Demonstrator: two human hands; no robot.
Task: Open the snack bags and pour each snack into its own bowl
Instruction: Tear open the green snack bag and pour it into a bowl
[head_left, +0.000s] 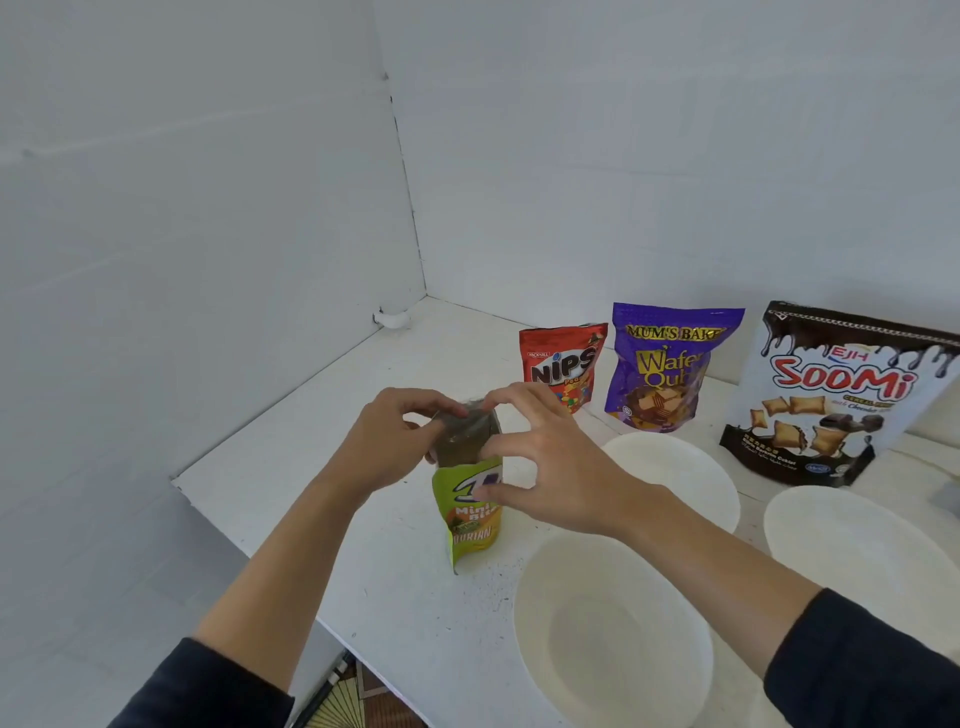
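Hands, left hand (387, 441) and right hand (540, 462), both pinch the top of the green durian snack bag (470, 519), which stands left of the nearest white bowl (613, 623).

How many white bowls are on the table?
3: the near bowl in front, the far bowl behind the right hand, the right bowl at the frame edge. More may be hidden.
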